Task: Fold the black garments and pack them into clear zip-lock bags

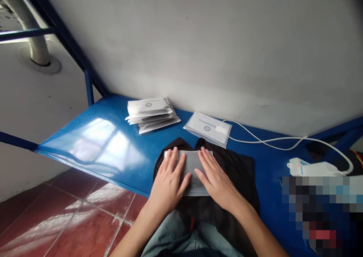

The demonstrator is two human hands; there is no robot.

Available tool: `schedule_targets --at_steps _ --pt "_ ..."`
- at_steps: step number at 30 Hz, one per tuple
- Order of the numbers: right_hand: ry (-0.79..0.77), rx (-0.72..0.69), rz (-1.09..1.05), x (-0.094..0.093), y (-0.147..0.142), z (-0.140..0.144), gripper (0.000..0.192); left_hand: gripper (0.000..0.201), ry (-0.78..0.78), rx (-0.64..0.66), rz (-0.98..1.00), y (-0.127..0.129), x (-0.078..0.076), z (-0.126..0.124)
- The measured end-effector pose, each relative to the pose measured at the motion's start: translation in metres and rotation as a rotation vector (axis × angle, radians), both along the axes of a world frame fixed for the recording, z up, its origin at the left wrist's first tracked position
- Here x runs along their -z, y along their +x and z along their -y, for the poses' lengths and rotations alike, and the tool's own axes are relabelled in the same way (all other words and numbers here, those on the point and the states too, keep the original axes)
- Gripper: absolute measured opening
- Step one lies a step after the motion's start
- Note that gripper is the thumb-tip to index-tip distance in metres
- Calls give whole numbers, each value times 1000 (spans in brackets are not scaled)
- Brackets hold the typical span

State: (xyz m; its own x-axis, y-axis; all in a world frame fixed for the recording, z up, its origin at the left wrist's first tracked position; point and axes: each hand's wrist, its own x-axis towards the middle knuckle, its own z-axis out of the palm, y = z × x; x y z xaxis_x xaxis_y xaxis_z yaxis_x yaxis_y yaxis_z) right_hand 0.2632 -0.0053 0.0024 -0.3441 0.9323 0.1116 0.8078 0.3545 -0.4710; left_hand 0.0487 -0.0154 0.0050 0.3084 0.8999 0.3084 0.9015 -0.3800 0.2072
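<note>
My left hand (168, 183) and my right hand (217, 179) both lie flat, fingers spread, on a grey plastic pouch (192, 162). The pouch rests on a black cloth (238, 166) spread over the near edge of a blue table (113, 136). Neither hand grips anything; the palms press down on the pouch's two halves, thumbs close to each other.
A stack of several white pouches (151, 113) sits at the back of the table by the wall. One single white pouch (208, 128) lies right of it. A white cable (272, 140) runs to a white device (312, 169) at the right. Red floor tiles lie below left.
</note>
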Motion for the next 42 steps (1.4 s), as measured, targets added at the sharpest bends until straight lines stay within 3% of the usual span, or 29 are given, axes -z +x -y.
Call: schedule_targets --at_steps 4,9,12,14,17,21,25,28,30,32,34,37,42 --pt "117 290 -18 -9 16 14 65 47 7 -261 -7 -25 -8 10" --pt "-58 282 -56 -12 20 5 72 69 -109 -326 -115 -18 -16 7" --pt "-165 306 -222 -11 19 -5 76 74 -149 -306 -61 -15 -21 3" --pt "-288 344 -399 -12 17 -5 78 62 -170 -271 73 -19 -24 4" --pt "-453 366 -623 -22 10 1 78 44 -209 -159 434 -27 -30 11" --pt "-514 261 -700 -50 -7 -7 66 32 -202 -32 877 -45 -44 6" --pt "-307 79 -654 -89 -49 -68 50 30 33 -42 923 -86 -72 -44" --pt "-132 -87 -552 -111 -96 -138 42 32 224 -119 736 -124 -97 -108" --pt "-42 -132 -477 -116 -128 -184 43 36 280 -188 600 -145 -105 -151" --pt "0 -76 -226 -113 -152 -219 48 43 221 -274 443 -158 -100 -186" --pt "-14 -21 2 -104 -169 -241 49 55 111 -334 219 -162 -86 -209" --pt "21 1 125 -92 -183 -254 44 58 15 -260 -47 -158 -62 -224" --pt "198 -167 219 -80 -203 -265 51 53 -50 -245 -35 -152 -46 -236"
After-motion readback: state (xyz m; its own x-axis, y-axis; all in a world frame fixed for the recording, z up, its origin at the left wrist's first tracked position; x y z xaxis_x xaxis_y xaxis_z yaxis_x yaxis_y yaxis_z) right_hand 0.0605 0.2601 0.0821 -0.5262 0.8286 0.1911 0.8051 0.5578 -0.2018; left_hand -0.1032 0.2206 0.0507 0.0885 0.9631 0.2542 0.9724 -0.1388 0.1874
